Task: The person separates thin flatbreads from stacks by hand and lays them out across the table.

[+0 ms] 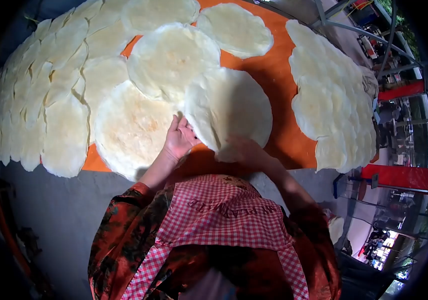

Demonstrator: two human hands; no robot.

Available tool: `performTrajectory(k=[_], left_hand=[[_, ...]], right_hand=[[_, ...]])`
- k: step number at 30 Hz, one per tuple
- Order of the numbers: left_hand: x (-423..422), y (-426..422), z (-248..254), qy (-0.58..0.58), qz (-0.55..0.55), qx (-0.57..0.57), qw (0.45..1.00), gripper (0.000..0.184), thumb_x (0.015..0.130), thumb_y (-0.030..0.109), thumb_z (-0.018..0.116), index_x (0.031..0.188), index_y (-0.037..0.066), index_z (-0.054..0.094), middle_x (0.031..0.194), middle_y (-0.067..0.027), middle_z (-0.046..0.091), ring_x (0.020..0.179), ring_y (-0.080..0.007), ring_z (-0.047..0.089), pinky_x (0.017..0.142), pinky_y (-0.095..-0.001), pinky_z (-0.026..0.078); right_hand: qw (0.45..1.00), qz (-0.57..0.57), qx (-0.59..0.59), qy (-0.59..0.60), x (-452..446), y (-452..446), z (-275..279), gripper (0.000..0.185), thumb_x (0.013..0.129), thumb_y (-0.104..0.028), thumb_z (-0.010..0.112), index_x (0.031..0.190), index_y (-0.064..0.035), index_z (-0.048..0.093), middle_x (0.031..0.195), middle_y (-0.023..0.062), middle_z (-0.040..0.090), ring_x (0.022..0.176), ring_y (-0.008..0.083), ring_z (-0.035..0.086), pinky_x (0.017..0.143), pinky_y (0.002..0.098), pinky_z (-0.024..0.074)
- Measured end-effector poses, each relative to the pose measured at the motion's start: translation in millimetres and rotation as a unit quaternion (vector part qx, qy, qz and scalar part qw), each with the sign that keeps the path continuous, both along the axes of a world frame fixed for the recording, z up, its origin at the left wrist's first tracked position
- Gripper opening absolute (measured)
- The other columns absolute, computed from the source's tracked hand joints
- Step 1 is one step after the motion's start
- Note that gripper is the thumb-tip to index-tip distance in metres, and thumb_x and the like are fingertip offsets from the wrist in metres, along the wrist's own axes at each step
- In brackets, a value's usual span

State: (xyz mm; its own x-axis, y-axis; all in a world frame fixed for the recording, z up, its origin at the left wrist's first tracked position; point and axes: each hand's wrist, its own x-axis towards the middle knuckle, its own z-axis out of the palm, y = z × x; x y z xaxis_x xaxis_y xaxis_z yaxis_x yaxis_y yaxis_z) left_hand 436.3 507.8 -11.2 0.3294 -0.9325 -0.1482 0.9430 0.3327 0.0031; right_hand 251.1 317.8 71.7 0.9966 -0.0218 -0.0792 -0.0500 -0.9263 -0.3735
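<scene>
A round flatbread lies at the middle of the orange tabletop, its left edge slightly raised. My left hand is palm up with fingers apart beside that edge, holding nothing. Dark and blurred in shadow, my right hand is at the bread's near edge; its fingers cannot be made out. To the left, another large flatbread reaches the table's front edge. Behind these two lies a browned flatbread, overlapping its neighbours.
Overlapping rows of flatbreads cover the table's left side. More overlapping flatbreads line the right side, and a single one lies at the back. Metal frame bars stand beyond the table at the right.
</scene>
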Motion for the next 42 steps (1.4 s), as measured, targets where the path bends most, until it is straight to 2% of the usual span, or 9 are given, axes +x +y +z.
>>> performTrajectory(k=[8,15,18,24,30,34,37,39,42], left_hand=[[-13,-9,8,-0.113,-0.005,0.096,0.989,0.020,0.099,0.023,0.048,0.116,0.014,0.052,0.106,-0.0040,0.062,0.098,-0.0166,0.062,0.084,-0.0451,0.053],[-18,-21,28,-0.226,-0.017,0.278,0.933,0.020,0.096,0.017,0.052,0.115,0.013,0.054,0.108,-0.0026,0.062,0.093,-0.0144,0.061,0.079,-0.0386,0.056],[-21,-30,32,-0.237,0.006,0.334,0.912,0.017,0.092,0.009,0.054,0.109,0.010,0.055,0.099,-0.0039,0.062,0.078,-0.0128,0.061,0.065,-0.0298,0.058],[-21,-41,31,-0.312,0.006,0.376,0.873,0.023,0.092,0.008,0.052,0.115,0.009,0.056,0.102,-0.0045,0.064,0.085,-0.0148,0.064,0.066,-0.0287,0.055],[-28,-53,36,-0.349,0.019,0.398,0.848,0.024,0.087,0.004,0.056,0.111,0.006,0.058,0.095,-0.0059,0.065,0.081,-0.0146,0.063,0.063,-0.0282,0.053],[-28,-61,10,-0.495,0.065,0.390,0.774,0.026,0.087,-0.001,0.056,0.112,0.000,0.059,0.094,-0.0092,0.065,0.080,-0.0182,0.061,0.070,-0.0314,0.052],[-21,-65,14,-0.378,0.088,0.394,0.833,0.030,0.087,-0.003,0.053,0.116,0.002,0.056,0.105,-0.0130,0.065,0.090,-0.0224,0.063,0.078,-0.0350,0.053],[-6,-59,38,-0.307,0.139,0.360,0.870,0.027,0.087,-0.003,0.055,0.115,-0.001,0.056,0.107,-0.0119,0.065,0.095,-0.0251,0.063,0.083,-0.0353,0.053],[50,-22,4,-0.316,0.123,0.392,0.855,0.025,0.087,-0.004,0.056,0.112,-0.001,0.057,0.106,-0.0116,0.065,0.095,-0.0224,0.064,0.084,-0.0322,0.052]], right_hand=[[0.927,-0.201,0.265,-0.176,84,47,-50,0.040,0.082,-0.019,0.068,0.115,0.0000,0.055,0.110,0.0219,0.061,0.101,0.0349,0.060,0.084,0.0400,0.0487],[0.861,-0.192,0.459,-0.107,76,25,-60,0.029,0.091,-0.012,0.057,0.115,0.0040,0.057,0.097,0.0073,0.064,0.088,0.0111,0.059,0.077,0.0254,0.0480],[0.849,-0.181,0.484,-0.105,74,21,-68,0.026,0.093,-0.013,0.054,0.113,0.0039,0.059,0.093,0.0034,0.063,0.085,0.0086,0.058,0.075,0.0237,0.0470],[0.750,-0.210,0.623,-0.074,68,21,-65,0.024,0.098,-0.015,0.049,0.110,0.0034,0.059,0.091,0.0012,0.062,0.080,0.0060,0.056,0.072,0.0221,0.0469],[0.772,-0.268,0.566,-0.107,63,20,-72,0.024,0.097,-0.020,0.052,0.104,0.0008,0.062,0.085,0.0038,0.063,0.077,0.0076,0.056,0.068,0.0247,0.0478],[0.853,-0.316,0.372,-0.184,79,47,-55,0.020,0.091,-0.020,0.057,0.095,-0.0009,0.062,0.080,0.0138,0.065,0.074,0.0225,0.063,0.066,0.0344,0.0483],[0.899,-0.311,0.240,-0.193,91,4,-93,0.008,0.083,-0.009,0.057,0.082,-0.0010,0.059,0.079,0.0237,0.061,0.073,0.0387,0.062,0.065,0.0438,0.0475],[0.835,-0.350,0.314,-0.285,70,-36,-32,0.013,0.083,-0.009,0.061,0.077,0.0027,0.059,0.073,0.0261,0.058,0.064,0.0273,0.057,0.064,0.0429,0.0461],[0.850,-0.352,0.276,-0.278,-3,-145,-18,0.023,0.083,-0.020,0.059,0.068,-0.0019,0.058,0.059,0.0070,0.056,0.058,0.0182,0.053,0.055,0.0374,0.0439]])
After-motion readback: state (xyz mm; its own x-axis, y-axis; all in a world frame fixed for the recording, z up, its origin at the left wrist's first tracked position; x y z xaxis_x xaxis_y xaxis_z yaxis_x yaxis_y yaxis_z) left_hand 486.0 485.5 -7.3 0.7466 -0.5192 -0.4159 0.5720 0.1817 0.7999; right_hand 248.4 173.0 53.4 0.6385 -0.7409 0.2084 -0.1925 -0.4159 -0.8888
